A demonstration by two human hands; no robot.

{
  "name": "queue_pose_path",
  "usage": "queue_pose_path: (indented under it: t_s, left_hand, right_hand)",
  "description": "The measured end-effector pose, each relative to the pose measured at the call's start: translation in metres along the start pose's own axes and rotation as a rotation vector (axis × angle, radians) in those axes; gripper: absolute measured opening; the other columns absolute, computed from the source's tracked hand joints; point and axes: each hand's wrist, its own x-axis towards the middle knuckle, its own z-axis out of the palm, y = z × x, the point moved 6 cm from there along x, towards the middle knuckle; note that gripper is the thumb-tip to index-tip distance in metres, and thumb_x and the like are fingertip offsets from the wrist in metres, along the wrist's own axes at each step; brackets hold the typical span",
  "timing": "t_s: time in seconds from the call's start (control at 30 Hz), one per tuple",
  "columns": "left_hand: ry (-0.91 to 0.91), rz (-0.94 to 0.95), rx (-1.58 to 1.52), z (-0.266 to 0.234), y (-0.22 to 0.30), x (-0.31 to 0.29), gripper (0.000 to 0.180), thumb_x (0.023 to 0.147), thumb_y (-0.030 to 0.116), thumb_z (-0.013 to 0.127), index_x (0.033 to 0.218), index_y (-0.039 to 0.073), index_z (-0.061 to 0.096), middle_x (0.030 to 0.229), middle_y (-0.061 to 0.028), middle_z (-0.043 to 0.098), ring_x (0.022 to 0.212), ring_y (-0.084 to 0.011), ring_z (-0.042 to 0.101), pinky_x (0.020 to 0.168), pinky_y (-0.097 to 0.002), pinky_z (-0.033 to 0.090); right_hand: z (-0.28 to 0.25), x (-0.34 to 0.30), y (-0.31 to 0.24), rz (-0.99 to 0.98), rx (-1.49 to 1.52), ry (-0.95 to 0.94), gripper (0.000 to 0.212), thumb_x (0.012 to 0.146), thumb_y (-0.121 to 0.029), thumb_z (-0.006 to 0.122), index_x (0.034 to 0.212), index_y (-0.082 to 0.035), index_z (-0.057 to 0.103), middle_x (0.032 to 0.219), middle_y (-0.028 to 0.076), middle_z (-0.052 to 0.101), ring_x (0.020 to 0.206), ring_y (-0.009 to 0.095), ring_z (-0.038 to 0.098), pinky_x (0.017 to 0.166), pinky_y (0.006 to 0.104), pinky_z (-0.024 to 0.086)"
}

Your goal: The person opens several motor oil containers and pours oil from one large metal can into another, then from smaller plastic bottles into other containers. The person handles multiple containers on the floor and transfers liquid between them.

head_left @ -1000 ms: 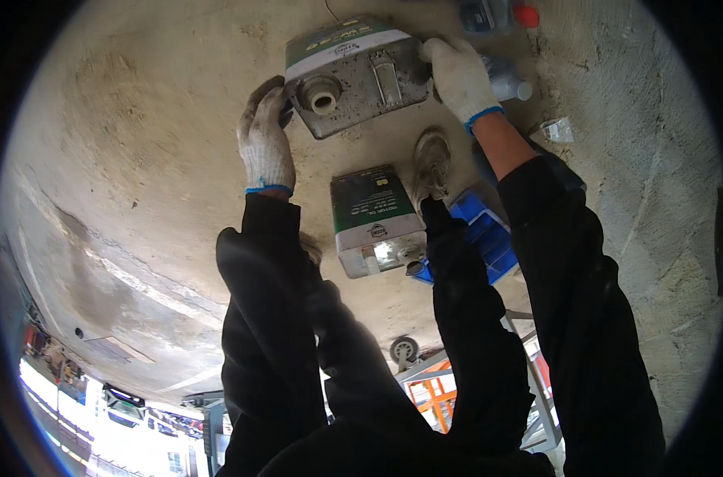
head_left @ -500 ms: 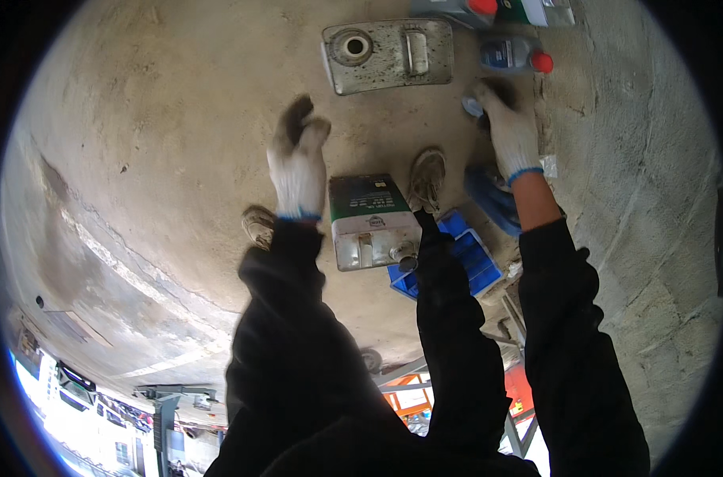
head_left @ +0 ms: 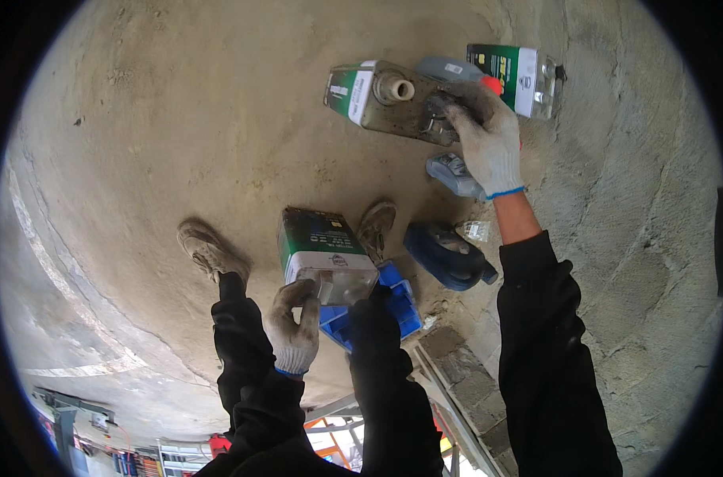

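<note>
My gloved right hand is closed at the handle of a green and white metal can at the far side. That can is tilted, its round spout facing up and one printed side showing. My gloved left hand has its thumb and fingers apart. Its fingertips are at the top edge of a second green and white metal can, next to that can's handle. The second can is between my feet. My right fingers are partly hidden by the back of the glove.
Beyond my right hand lie a grey bottle with a red cap and another green can. A smaller grey bottle and a dark blue jug are along the rough wall. A blue divided bin sits beside my right foot.
My right hand has left the small bottle and moved to the far can's handle; that can is now tilted. My left hand has come back toward me to the near can.
</note>
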Motion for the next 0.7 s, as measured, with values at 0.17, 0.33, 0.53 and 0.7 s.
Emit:
queue_pose_path:
  t_s: [0.17, 0.33, 0.53, 0.7]
  left_hand:
    - [0.04, -0.207, -0.1, -0.009, 0.01, 0.017, 0.028, 0.093, 0.005, 0.063, 0.119, -0.008, 0.066, 0.105, -0.0098, 0.071, 0.092, -0.0147, 0.065, 0.085, -0.0284, 0.052]
    - [0.047, -0.156, -0.138, -0.022, 0.011, 0.023, 0.026, 0.093, 0.011, 0.068, 0.113, -0.005, 0.071, 0.097, -0.0127, 0.075, 0.087, -0.0171, 0.068, 0.084, -0.0302, 0.054]
    - [0.299, -0.217, -0.44, -0.061, -0.006, 0.033, 0.033, 0.098, 0.019, 0.063, 0.12, -0.005, 0.068, 0.11, -0.014, 0.072, 0.095, -0.0197, 0.067, 0.09, -0.0328, 0.053]
    - [0.289, -0.238, -0.46, -0.053, -0.021, 0.03, 0.033, 0.099, 0.02, 0.062, 0.12, -0.004, 0.068, 0.11, -0.0138, 0.072, 0.095, -0.0188, 0.067, 0.088, -0.0326, 0.053]
  right_hand:
    - [0.021, 0.035, 0.01, 0.322, -0.032, -0.204, 0.028, 0.095, -0.004, 0.064, 0.122, 0.003, 0.067, 0.113, 0.014, 0.074, 0.102, 0.018, 0.07, 0.095, 0.0314, 0.054]
    - [0.026, 0.057, 0.002, 0.073, -0.398, -0.175, 0.03, 0.095, -0.01, 0.063, 0.122, 0.001, 0.069, 0.115, 0.016, 0.075, 0.109, 0.027, 0.072, 0.097, 0.0344, 0.054]
    - [0.034, 0.057, -0.004, -0.149, -0.546, -0.185, 0.032, 0.099, -0.01, 0.062, 0.129, 0.0, 0.065, 0.119, 0.013, 0.073, 0.108, 0.02, 0.07, 0.096, 0.0309, 0.052]
    - [0.022, 0.044, -0.004, -0.316, -0.65, -0.082, 0.025, 0.095, -0.02, 0.066, 0.115, -0.006, 0.07, 0.103, 0.015, 0.075, 0.099, 0.031, 0.073, 0.087, 0.0384, 0.055]
